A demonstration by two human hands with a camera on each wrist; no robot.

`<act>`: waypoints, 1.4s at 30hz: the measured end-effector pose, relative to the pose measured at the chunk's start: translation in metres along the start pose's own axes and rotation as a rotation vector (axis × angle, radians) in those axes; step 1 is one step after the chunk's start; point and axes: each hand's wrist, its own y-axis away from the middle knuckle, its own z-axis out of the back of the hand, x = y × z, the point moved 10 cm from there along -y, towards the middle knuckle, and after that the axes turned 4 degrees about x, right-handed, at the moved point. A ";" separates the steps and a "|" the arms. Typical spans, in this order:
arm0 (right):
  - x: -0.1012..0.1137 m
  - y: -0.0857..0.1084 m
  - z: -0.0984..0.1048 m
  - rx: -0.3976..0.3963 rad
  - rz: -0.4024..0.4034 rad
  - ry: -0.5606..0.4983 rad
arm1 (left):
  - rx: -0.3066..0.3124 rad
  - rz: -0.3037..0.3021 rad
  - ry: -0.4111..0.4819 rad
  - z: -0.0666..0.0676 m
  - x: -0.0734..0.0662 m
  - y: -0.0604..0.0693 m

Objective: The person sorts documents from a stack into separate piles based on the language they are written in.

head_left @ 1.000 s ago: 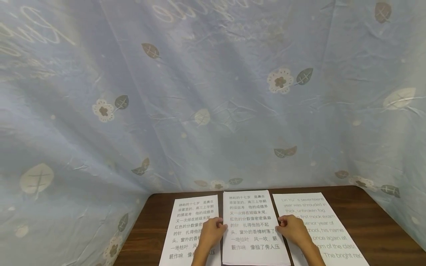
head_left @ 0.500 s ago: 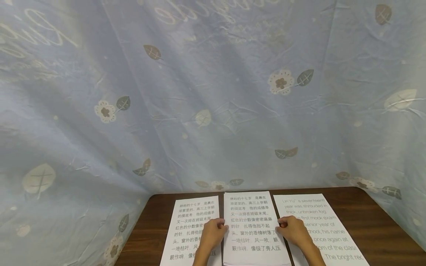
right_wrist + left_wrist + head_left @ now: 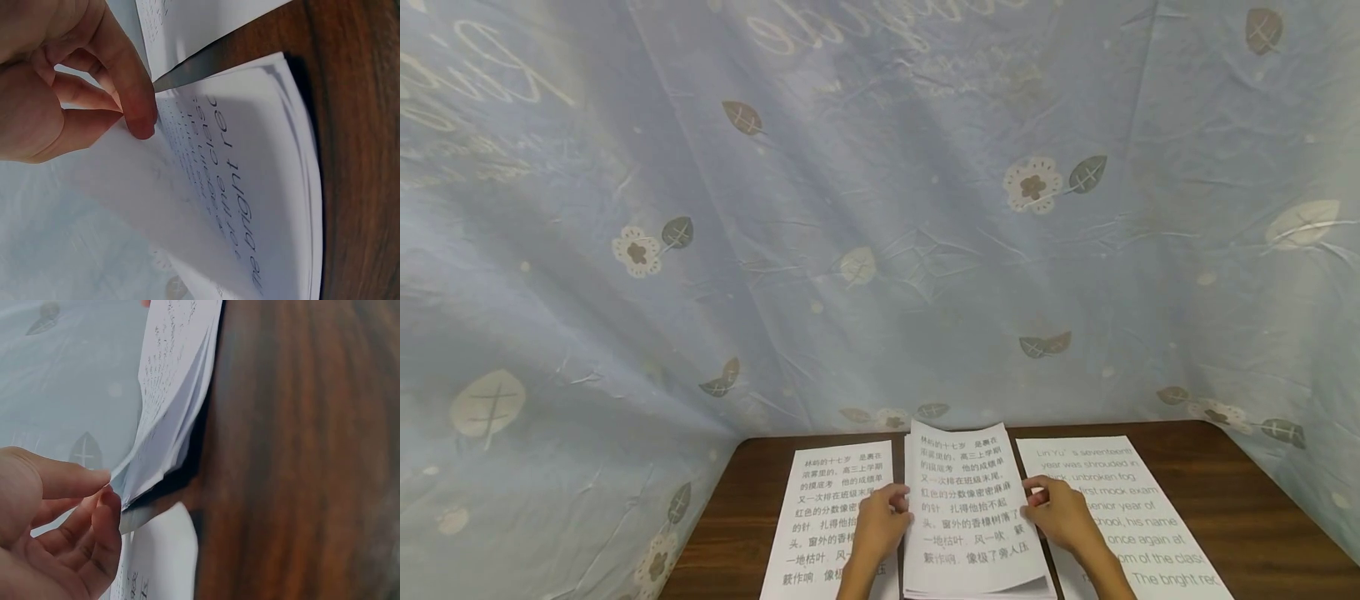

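Observation:
A printed sheet of paper (image 3: 966, 533) with Chinese text lies raised and slightly curved over the middle paper stack (image 3: 1037, 587). My left hand (image 3: 877, 525) pinches the sheet's left edge between thumb and fingers. At the right edge, my right hand (image 3: 1060, 517) pinches the same sheet. In the right wrist view, the lifted sheet (image 3: 144, 187) stands away from a page with large English print (image 3: 262, 150) beneath it. Several loose page edges fan out in the stack (image 3: 181, 431) in the left wrist view.
To the left lies another Chinese-text page (image 3: 820, 467), partly under my left forearm. An English-text page (image 3: 1150, 500) lies at the right, under my right forearm. The dark wooden table (image 3: 1240, 492) meets a pale blue patterned cloth (image 3: 925, 333) behind and at the sides.
The top sheet of the middle stack has risen off the pages below; its upper left corner curls up and its lower edge has shifted. Both hands stay at its sides, fingers slightly moved.

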 end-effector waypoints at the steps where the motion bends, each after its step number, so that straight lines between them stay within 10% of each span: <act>1: 0.000 0.001 0.001 -0.002 0.000 -0.006 | -0.002 0.000 0.007 0.000 0.000 0.000; 42: 0.029 0.000 -0.053 -0.002 -0.011 -0.202 | -0.021 0.091 0.163 0.061 0.044 0.008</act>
